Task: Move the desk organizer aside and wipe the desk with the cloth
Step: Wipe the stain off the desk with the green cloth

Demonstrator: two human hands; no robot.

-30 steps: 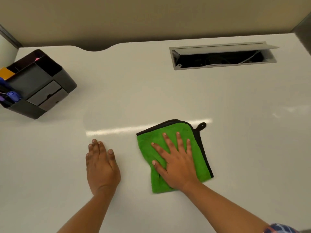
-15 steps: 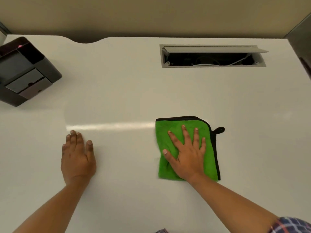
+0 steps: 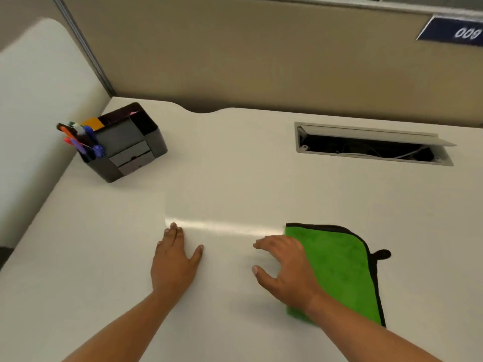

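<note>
A green cloth (image 3: 339, 267) with a black hem and a hanging loop lies folded flat on the white desk (image 3: 235, 184), near the front right. My right hand (image 3: 285, 270) hovers at the cloth's left edge, fingers spread and curled, holding nothing; its wrist covers the cloth's near left corner. Left of it, my left hand (image 3: 175, 259) rests flat on the bare desk, palm down. The black desk organizer (image 3: 122, 145) stands at the desk's far left corner with pens and markers in its left compartment, well away from both hands.
An open cable hatch (image 3: 371, 143) with wires inside is set into the desk at the back right. A beige partition wall (image 3: 261, 56) rises behind the desk. A white panel (image 3: 39, 100) borders the left edge. A blue number plate (image 3: 454, 32) hangs at the top right.
My right hand has come off the top of the cloth and now sits at its left edge. The view has lifted and swung left, so the organizer and the wall show fully.
</note>
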